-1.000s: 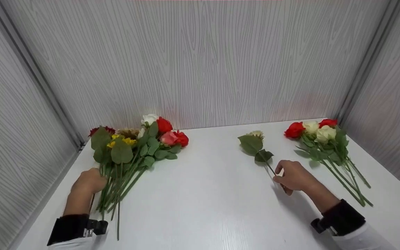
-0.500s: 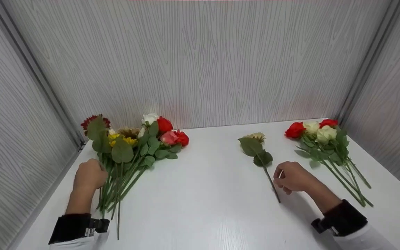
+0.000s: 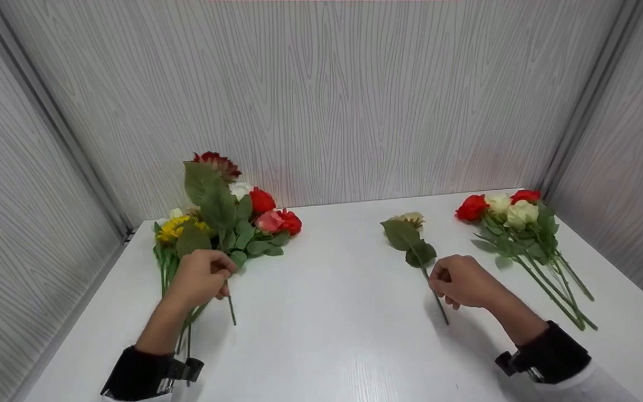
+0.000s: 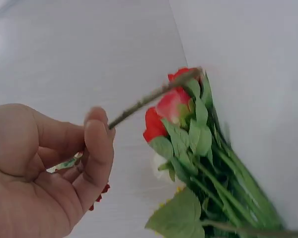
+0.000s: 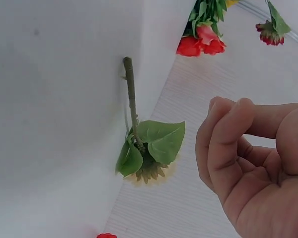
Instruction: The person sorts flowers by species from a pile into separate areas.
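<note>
Cream flower [image 5: 148,153] (sepals [image 5: 149,171] clearest, right wrist)

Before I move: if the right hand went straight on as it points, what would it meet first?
Most likely the thin green stem of the pale cream, many-petalled flower, just ahead of the right hand; the right wrist view shows them apart, though depth is unclear.

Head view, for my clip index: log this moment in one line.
left hand: pinches dark-red flower by stem; right hand: holds nothing, near cream flower on table
</note>
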Demonstrator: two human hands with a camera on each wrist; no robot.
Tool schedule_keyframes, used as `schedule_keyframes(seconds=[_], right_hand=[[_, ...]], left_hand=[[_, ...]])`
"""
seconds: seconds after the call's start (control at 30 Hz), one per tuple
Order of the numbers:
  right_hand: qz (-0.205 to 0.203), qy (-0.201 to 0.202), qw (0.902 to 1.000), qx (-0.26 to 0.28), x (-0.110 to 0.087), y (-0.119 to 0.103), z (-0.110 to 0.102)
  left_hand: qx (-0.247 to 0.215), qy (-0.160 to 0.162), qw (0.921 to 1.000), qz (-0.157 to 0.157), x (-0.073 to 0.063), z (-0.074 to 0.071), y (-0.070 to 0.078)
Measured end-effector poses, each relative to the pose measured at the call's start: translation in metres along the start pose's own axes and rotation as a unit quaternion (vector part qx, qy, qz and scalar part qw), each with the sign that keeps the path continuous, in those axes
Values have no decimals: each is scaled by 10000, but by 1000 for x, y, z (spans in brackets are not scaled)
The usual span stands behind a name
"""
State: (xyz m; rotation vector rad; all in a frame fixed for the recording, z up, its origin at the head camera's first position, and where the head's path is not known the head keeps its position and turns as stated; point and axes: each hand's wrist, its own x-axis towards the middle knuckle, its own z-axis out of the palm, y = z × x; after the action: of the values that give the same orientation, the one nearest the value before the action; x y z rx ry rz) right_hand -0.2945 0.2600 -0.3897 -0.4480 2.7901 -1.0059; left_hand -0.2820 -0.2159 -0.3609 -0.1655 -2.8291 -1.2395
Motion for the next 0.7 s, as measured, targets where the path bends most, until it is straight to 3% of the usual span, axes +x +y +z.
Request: schedule_keyframes(seconds=[0.13,0.27,0.47,0.7], right_hand=[[-242,-129,9996,75,-5,-10,3],[-508,-313,9978,289,-12,-23,8],[-1049,-1115,9855,726,-25,-48,25],[-1436,-2160,9555,1407,-43,-76,48]], left_hand=[[-965,-667,9924,359,-4,27,17],[-1691,-1292,9736,824,-10,52,32],[-2743,-2119,9300,1222,-22,87,52],[-3726,-2404,8784,1781,-38,119,65]])
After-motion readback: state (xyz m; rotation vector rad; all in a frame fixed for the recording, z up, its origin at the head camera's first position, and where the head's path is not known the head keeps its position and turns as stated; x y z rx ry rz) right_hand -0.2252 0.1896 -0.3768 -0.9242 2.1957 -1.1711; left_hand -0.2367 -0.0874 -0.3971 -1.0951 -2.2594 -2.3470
